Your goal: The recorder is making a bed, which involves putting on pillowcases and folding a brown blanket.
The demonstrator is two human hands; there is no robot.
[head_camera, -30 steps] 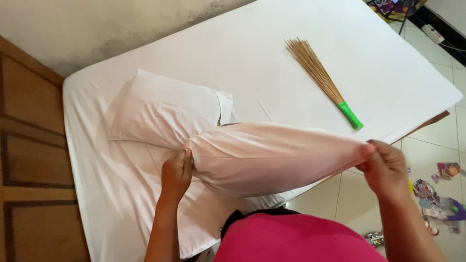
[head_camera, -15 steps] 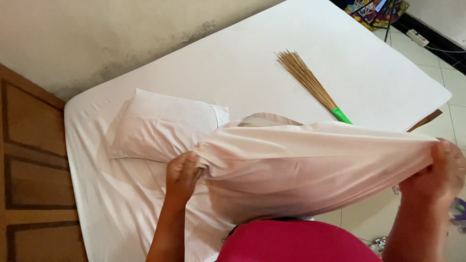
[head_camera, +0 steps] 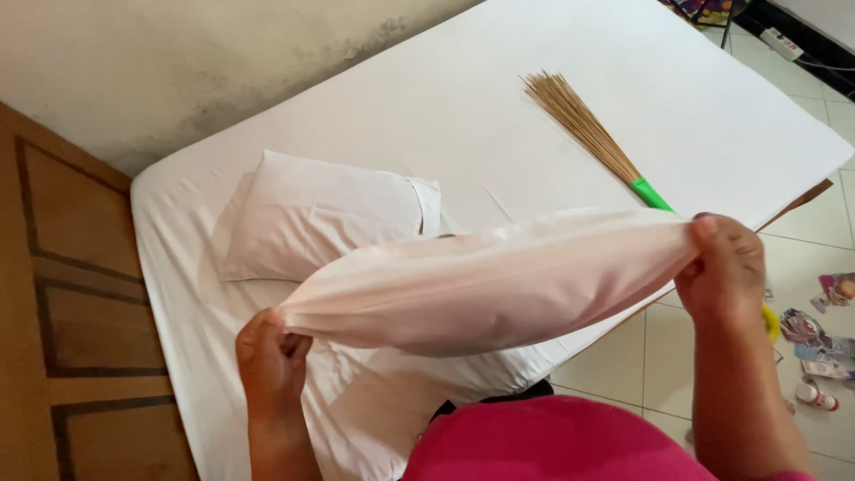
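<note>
Colourful printed packets point(head_camera: 815, 334) are lying scattered on the tiled floor at the lower right, beside the bed; one small white bottle point(head_camera: 816, 394) with a red band is lying among them. More colourful printed packaging point(head_camera: 697, 9) is showing at the top edge.

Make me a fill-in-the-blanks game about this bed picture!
1. The left hand and the right hand hold a pale pink ____ by its two ends.
2. The broom lying on the bed has a bright ____ handle.
3. A second pillow, coloured ____, lies on the bed.

Missing words: pillow; green; white
</note>
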